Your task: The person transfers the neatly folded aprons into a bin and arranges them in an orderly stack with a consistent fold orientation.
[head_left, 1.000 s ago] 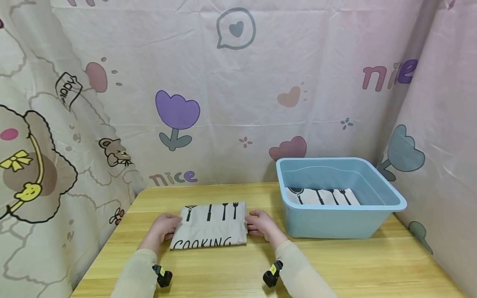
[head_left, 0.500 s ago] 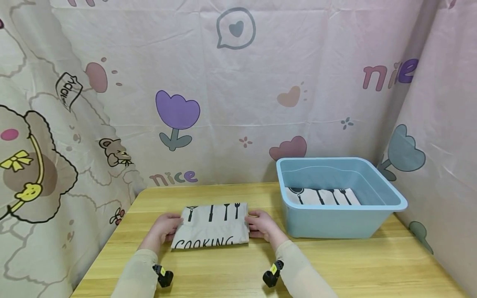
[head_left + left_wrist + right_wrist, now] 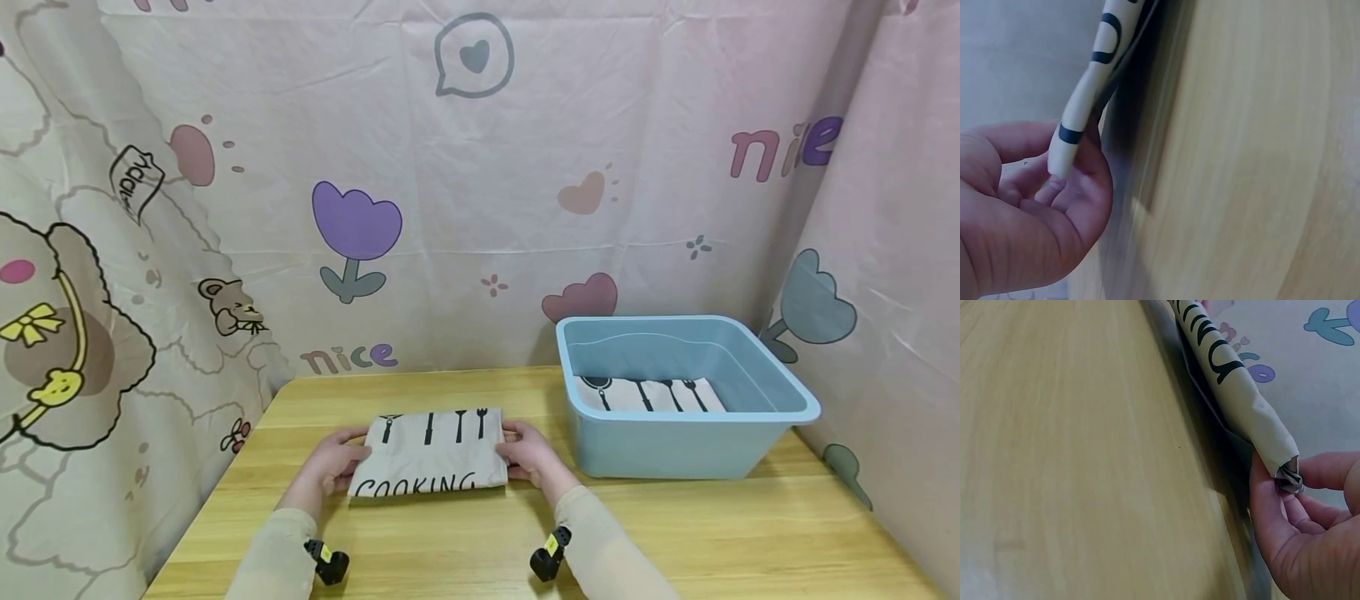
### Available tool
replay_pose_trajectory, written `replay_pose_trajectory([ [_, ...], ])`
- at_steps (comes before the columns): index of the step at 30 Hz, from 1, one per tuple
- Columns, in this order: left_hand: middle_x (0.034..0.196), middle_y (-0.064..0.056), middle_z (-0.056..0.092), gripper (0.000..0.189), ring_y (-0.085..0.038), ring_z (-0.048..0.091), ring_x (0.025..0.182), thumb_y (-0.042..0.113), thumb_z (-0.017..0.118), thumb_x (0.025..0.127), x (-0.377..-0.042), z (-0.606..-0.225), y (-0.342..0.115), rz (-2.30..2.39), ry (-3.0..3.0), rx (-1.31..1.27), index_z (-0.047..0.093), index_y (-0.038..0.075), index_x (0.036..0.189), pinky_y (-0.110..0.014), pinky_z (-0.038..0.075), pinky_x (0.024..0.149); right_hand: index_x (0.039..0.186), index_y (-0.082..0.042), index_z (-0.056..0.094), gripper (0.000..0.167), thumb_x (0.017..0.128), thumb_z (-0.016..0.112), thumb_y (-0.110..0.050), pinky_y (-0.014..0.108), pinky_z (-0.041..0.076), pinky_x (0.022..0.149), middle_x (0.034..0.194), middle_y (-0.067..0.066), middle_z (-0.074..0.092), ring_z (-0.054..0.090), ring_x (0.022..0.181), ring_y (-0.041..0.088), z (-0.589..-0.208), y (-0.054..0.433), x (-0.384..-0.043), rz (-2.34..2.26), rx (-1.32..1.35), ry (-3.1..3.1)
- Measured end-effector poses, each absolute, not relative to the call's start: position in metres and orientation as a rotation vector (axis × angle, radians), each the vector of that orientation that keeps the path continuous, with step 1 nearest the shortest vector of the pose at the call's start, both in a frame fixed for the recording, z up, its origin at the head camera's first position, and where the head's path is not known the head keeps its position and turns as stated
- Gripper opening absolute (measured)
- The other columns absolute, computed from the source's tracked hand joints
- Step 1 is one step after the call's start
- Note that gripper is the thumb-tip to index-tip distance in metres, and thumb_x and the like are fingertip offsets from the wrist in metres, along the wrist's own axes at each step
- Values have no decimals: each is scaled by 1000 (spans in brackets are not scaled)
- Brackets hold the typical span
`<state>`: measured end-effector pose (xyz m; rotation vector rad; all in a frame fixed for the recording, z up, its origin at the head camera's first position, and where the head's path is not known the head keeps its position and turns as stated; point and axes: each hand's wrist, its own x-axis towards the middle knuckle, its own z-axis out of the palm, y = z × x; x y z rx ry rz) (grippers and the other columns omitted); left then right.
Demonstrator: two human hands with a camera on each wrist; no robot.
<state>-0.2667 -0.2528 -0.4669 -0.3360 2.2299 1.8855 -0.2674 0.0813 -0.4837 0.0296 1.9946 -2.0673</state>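
Note:
A folded white cloth (image 3: 435, 454), printed with dark utensils and the word COOKING, lies level between both hands in the head view. My left hand (image 3: 330, 467) pinches its left edge, thumb on top and fingers underneath. The right hand (image 3: 534, 454) grips the opposite edge the same way. In the left wrist view, the cloth's folded end (image 3: 1072, 134) sits between thumb and curled fingers, with a dark shadow gap over the wood below. The right wrist view shows the layered fold (image 3: 1272, 440) pinched at its corner, its underside close over the table.
To the right stands a light blue plastic tub (image 3: 667, 450), with a similar utensil-printed cloth (image 3: 645, 396) lying inside. The wooden table (image 3: 442, 550) ends at patterned curtains (image 3: 480, 208) behind and on both sides. A small black camera is strapped to each wrist.
The folded cloth has shifted slightly to the right and its front edge sits a little higher. Both hands have closed further over its edges. The tub has stayed put.

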Motion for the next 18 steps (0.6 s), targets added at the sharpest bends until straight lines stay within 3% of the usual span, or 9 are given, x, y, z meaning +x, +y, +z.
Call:
replay_pose_trajectory([
  [8, 105, -16, 66, 59, -23, 69, 80, -4, 58, 93, -259, -457, -248, 2015, 2190, -229, 36, -3, 148, -44, 59, 69, 142, 8, 42, 56, 88, 60, 8, 43, 58, 70, 101, 12, 50, 60, 80, 24, -477, 89, -268, -2093, 1, 2018],
  [18, 106, -14, 62, 59, -19, 68, 77, -7, 58, 93, -255, -436, -242, 2053, 2248, -212, 39, -1, 148, -39, 59, 67, 142, 5, 43, 56, 90, 60, 6, 45, 59, 69, 104, 14, 55, 64, 80, 24, -461, 95, -265, -2111, -40, 2076],
])
